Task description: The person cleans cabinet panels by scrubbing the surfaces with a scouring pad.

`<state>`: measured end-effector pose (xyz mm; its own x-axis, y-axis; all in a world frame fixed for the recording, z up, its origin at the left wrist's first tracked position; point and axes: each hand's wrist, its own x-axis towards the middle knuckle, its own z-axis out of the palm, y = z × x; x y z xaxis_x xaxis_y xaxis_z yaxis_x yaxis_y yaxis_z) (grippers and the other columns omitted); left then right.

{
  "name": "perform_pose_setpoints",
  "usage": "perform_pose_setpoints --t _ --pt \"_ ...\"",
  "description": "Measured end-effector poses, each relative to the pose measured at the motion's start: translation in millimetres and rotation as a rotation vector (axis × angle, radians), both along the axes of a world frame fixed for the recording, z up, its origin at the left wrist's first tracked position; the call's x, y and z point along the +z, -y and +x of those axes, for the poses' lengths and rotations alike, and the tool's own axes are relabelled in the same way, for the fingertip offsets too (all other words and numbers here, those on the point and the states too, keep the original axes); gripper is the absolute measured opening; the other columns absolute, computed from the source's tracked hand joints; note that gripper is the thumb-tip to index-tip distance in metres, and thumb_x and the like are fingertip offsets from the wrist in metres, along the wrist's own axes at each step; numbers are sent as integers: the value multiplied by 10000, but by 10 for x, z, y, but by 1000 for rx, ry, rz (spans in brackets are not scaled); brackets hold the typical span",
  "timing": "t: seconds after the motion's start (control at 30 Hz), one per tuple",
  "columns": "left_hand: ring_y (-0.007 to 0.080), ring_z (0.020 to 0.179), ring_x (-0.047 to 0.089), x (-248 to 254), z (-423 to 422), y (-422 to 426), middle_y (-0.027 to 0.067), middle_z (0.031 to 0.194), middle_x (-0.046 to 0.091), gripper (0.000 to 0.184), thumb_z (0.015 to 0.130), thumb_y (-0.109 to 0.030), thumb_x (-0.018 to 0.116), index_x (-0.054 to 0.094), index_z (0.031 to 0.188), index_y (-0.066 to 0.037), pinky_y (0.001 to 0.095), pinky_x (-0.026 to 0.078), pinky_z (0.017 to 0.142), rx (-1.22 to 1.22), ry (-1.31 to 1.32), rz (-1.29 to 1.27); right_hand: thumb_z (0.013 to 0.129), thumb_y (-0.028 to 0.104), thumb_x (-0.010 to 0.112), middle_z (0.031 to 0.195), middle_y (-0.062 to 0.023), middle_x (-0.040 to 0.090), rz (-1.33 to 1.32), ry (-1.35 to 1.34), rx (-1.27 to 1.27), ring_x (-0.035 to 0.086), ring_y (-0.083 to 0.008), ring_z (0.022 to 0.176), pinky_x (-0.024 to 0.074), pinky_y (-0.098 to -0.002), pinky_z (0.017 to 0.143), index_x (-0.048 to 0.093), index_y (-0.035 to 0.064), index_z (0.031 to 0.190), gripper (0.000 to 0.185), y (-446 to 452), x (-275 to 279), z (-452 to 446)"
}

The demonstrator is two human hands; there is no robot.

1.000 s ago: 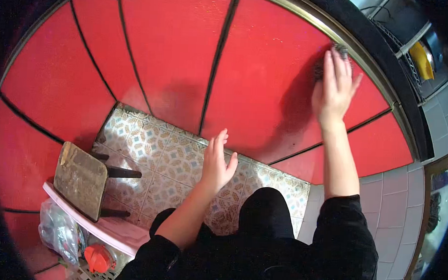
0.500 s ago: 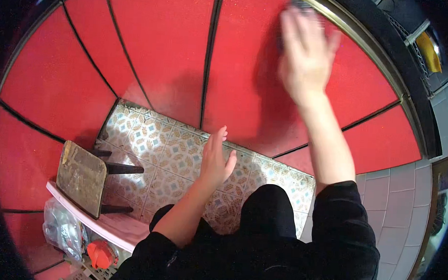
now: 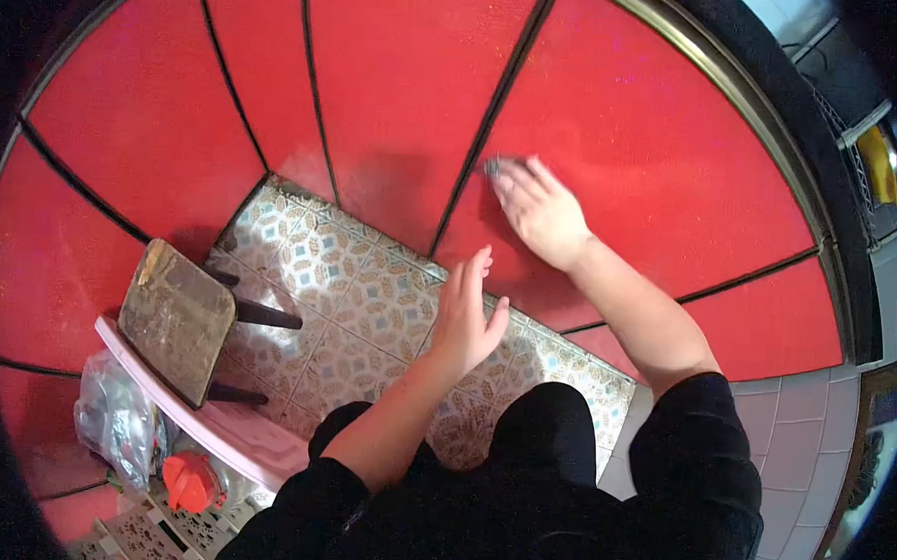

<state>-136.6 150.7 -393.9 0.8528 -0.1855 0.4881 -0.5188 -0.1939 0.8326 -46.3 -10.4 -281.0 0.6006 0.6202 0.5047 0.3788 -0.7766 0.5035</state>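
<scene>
My right hand point(image 3: 543, 216) lies against the red panelled wall point(image 3: 634, 168), close to a dark seam between two panels. Under its fingertips a small dark grey scrubbing pad point(image 3: 491, 168) sticks out; most of it is hidden by the fingers, so its exact kind is unclear. My left hand point(image 3: 467, 306) hovers with nothing in it, fingers stretched out and thumb apart, in front of the patterned tile floor point(image 3: 358, 286).
At left a worn wooden stool point(image 3: 179, 318) with dark legs stands by a pink plastic rim point(image 3: 178, 408). Below are a clear plastic bag point(image 3: 112, 420), a red object point(image 3: 190, 482) and a perforated grey rack point(image 3: 147, 537). White wall tiles point(image 3: 787, 435) are at right.
My right hand has swept down and left across the red panel with the pad, from the top metal trim to the seam. The view has shifted slightly; my left hand keeps its open pose.
</scene>
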Motion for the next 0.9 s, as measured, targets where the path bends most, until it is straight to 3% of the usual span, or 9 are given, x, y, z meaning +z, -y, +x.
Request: perform_pose_setpoints --t 0.1,0.23,0.37,0.47,0.6,0.73,0.9 --pt "321 1032 518 -66 -66 0 177 1101 517 640 746 -65 634 352 1317 0 420 394 904 9 -28 -14 783 124 488 1200 -112 569 -118 -118 57 502 -216 1178 327 -426 1059 555 2 1148 391 74 -231 -21" --pt "292 1028 527 1 -7 -45 192 1119 509 643 736 -18 644 352 1307 36 384 416 912 26 -23 16 782 115 483 1202 -95 570 35 -39 6 495 -208 1191 323 -446 1052 559 24 1156 392 5 -32 -3" --pt "340 1027 510 -59 -75 -26 183 1103 517 658 743 -71 632 341 1329 -9 424 397 901 6 -53 -5 788 112 480 1204 -80 575 -5 -27 -18 486 -201 1204 313 -463 1055 577 41 1146 377 44 -13 -146" --pt "347 1029 506 -57 -6 -17 186 1111 513 666 738 -74 633 336 1331 -6 429 397 903 9 -33 9 778 119 497 1209 -70 577 -197 -154 49 495 -204 1196 326 -495 1032 589 41 1140 382 123 -290 -87" --pt "354 1026 508 -41 -12 -25 195 1114 513 671 734 -71 634 333 1329 0 434 402 897 27 -14 30 778 130 520 1212 -52 577 43 130 -116 508 -196 1181 321 -476 1046 595 42 1139 379 -67 245 -177" --pt "363 1018 512 -61 -23 -19 201 1109 516 661 739 -73 632 334 1325 7 436 407 888 0 -23 24 779 127 533 1212 -41 580 -168 -111 48 514 -196 1176 326 -443 1049 598 62 1143 375 214 -339 -4" --pt "352 1016 517 -68 36 -33 199 1106 514 656 742 -71 635 339 1321 10 429 410 886 4 -8 12 817 81 461 1273 -74 530 68 18 -138 464 -211 1229 329 -453 1037 551 78 1206 400 146 31 -158"
